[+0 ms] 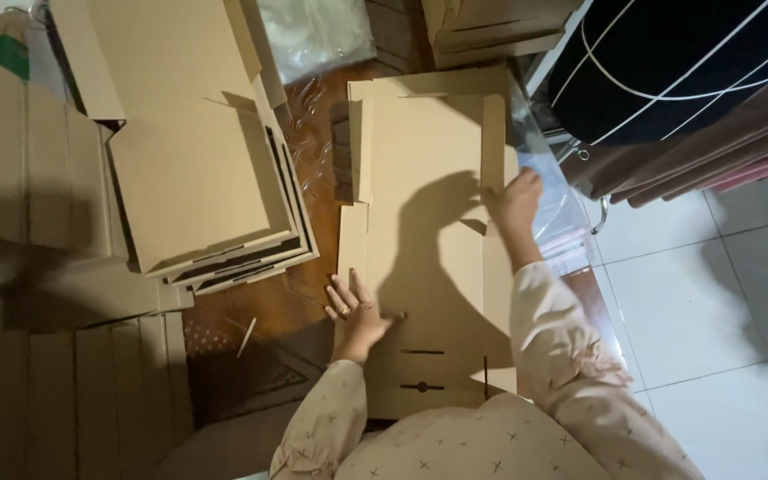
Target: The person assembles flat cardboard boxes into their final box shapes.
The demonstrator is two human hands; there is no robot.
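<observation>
Two hands: both rest on one flat, unfolded brown cardboard box blank (424,258) lying on a dark wooden floor (264,311).
Left hand (355,307): spread flat, fingers splayed, palm pressing the blank's left edge; it grasps nothing.
Right hand (515,203): laid on the blank's narrow right side flap, fingers bent over the flap's edge; whether they pinch it I cannot tell.
Box blank: directly ahead of the person, between the two arms, slotted end nearest the body.
Sleeves: pale pink fabric with small cross marks.
Stack of flat cardboard blanks (215,187): left of the worked blank, just apart from it.
Clear plastic sheet (544,191): beneath the blank's right edge.
White tiled floor (713,293): to the right.
</observation>
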